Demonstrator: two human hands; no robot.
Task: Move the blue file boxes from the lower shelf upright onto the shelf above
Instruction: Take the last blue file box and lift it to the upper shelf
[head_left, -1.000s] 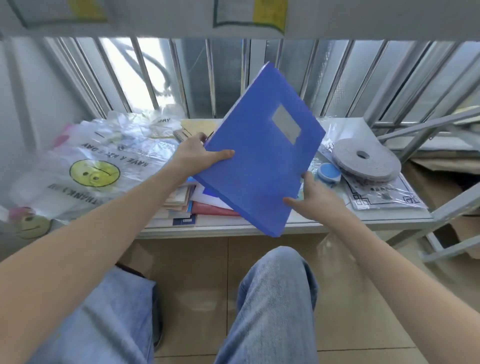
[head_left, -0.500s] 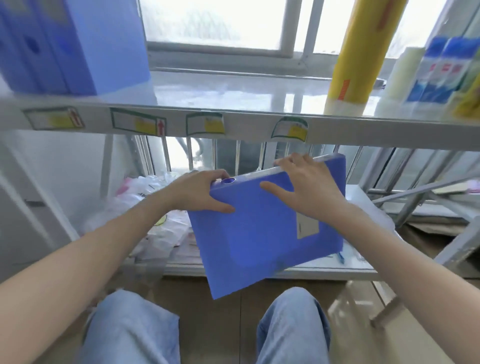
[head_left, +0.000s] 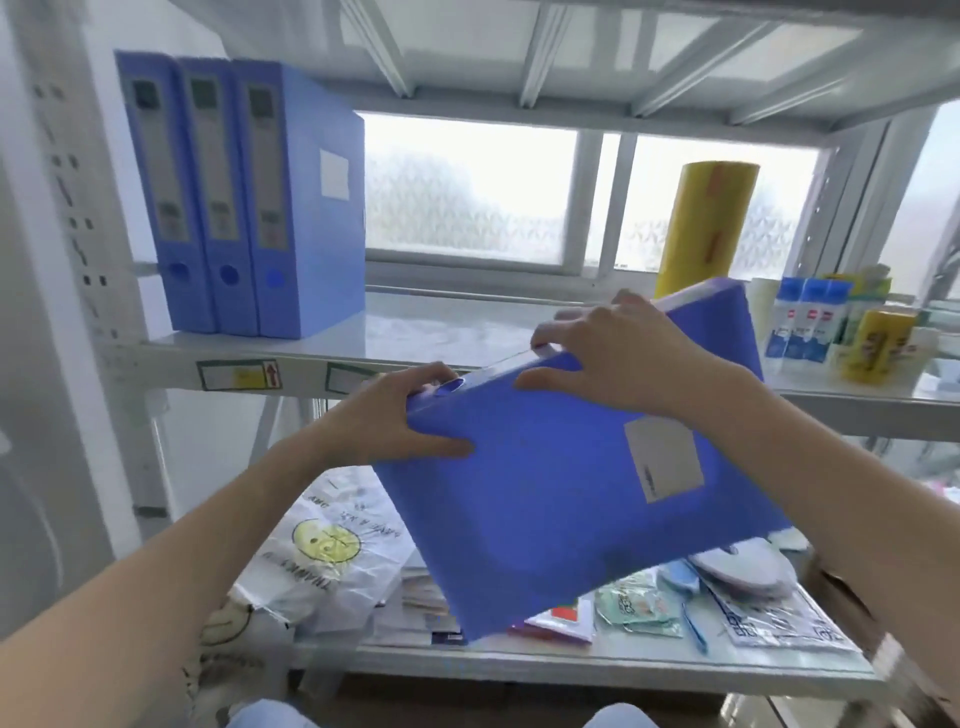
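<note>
I hold a blue file box (head_left: 561, 499) tilted in the air in front of the upper shelf (head_left: 447, 332), its spine turned up and its broad face with a grey label toward me. My left hand (head_left: 395, 421) grips the spine's left end near the finger hole. My right hand (head_left: 618, 353) lies over the top edge further right. Three blue file boxes (head_left: 234, 197) stand upright side by side at the left end of the upper shelf. The held box hides part of the lower shelf (head_left: 571, 665).
A yellow roll (head_left: 706, 223) stands on the upper shelf to the right, with glue sticks and small bottles (head_left: 831, 327) beyond it. Smiley plastic bags (head_left: 322, 556), papers and packets lie on the lower shelf. A white upright post (head_left: 67, 208) bounds the left side.
I have lifted the box from above the lower shelf up to the level of the upper shelf. My right hand went from its lower edge to its top edge, and my view rose.
</note>
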